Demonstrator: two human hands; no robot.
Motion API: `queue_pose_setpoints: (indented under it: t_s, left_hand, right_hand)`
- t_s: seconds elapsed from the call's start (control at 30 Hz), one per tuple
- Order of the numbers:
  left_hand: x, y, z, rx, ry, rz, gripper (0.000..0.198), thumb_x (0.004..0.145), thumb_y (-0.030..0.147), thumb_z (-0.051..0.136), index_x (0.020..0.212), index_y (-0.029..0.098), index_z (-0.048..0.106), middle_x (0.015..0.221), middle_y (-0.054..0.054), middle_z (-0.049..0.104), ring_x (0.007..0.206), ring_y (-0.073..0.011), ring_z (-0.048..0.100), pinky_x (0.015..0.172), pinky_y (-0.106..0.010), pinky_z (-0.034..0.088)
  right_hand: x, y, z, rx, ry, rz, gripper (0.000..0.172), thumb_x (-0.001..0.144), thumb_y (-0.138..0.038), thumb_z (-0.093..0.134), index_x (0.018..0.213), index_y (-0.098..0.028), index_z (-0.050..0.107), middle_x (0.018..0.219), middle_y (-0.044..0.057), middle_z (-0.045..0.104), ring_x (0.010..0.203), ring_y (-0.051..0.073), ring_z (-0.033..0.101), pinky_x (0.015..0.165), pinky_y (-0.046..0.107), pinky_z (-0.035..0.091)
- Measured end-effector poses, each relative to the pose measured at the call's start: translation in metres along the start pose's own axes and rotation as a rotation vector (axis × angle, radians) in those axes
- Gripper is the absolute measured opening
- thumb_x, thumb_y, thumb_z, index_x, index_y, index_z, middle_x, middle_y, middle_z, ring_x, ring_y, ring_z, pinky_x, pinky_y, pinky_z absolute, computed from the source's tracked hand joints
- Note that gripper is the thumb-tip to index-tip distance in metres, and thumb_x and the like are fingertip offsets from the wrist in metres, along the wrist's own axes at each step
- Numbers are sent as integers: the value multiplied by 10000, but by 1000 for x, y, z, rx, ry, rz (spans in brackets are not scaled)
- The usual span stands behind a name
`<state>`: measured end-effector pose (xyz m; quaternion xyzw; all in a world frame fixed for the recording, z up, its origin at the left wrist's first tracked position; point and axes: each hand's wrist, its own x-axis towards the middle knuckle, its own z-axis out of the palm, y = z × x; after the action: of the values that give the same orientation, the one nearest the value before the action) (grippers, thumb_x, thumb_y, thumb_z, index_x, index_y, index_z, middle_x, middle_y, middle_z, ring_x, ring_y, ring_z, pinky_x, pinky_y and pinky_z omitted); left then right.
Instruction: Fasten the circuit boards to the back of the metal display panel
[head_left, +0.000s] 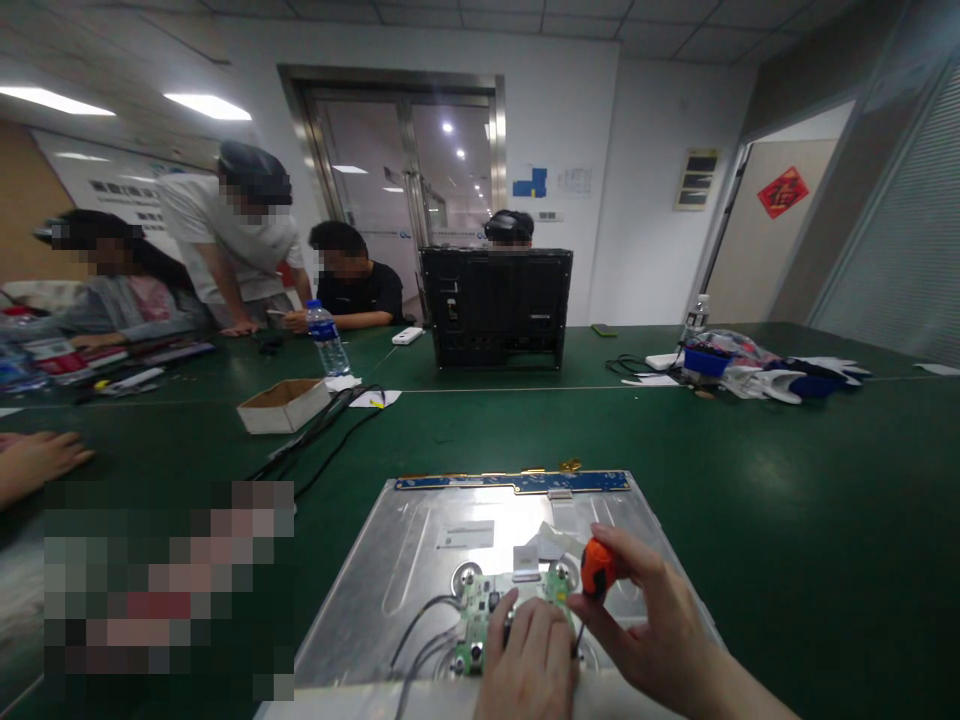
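Note:
In the head view, a silver metal panel lies flat on the table in front of me. A green circuit board with black cables sits on its near part. My left hand rests on the board, fingers stretched forward and lying over it, its palm side hidden. An orange and black screwdriver is pinched by its handle in my right hand. Its dark shaft points down at the board's right edge, where the tip is hidden. Along the panel's far edge runs a blue circuit strip.
Several people sit or stand across the green table, and another person's hand is at the left. A cardboard box, black cables and a water bottle stand beyond. A black display unit stands upright; gloves lie right.

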<state>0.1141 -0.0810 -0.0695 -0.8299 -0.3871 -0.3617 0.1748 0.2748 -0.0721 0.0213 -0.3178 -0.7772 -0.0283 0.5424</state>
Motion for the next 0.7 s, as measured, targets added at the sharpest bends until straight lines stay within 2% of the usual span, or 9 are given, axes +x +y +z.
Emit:
queue_pose_setpoints:
  t_s: [0.23, 0.33, 0.47, 0.7]
  left_hand:
    - [1, 1, 1, -37, 20, -16, 183, 974, 118, 450, 884, 217, 576, 835, 10, 687, 830, -178, 659, 1047, -360, 362]
    - [2, 2, 2, -99, 48, -49, 248, 1006, 128, 399, 853, 220, 572, 827, 10, 687, 847, -178, 654, 1063, -359, 331]
    - [2, 3, 2, -140, 58, -62, 355, 1062, 188, 307, 829, 225, 572, 812, 9, 681, 849, -181, 649, 1072, -354, 311]
    - [0, 1, 2, -126, 19, -56, 313, 1074, 252, 335, 899, 223, 593, 824, 10, 690, 858, -184, 661, 1065, -360, 313]
  right_hand:
    - [-4, 2, -1, -21, 45, -10, 378, 1015, -261, 486, 1379, -200, 405, 775, 22, 675, 577, 161, 667, 542, 245, 601]
    - [-7, 3, -1, -30, 58, -12, 408, 1003, -249, 505, 1395, -197, 404, 805, 37, 685, 599, 167, 678, 556, 253, 608]
    - [-7, 4, -2, 13, 62, -7, 408, 1009, -233, 489, 1405, -206, 393, 748, 7, 658, 589, 163, 665, 535, 248, 595]
    - [-10, 7, -2, -15, 86, -13, 405, 996, -222, 520, 1385, -188, 413, 802, 29, 677, 626, 165, 687, 565, 262, 606]
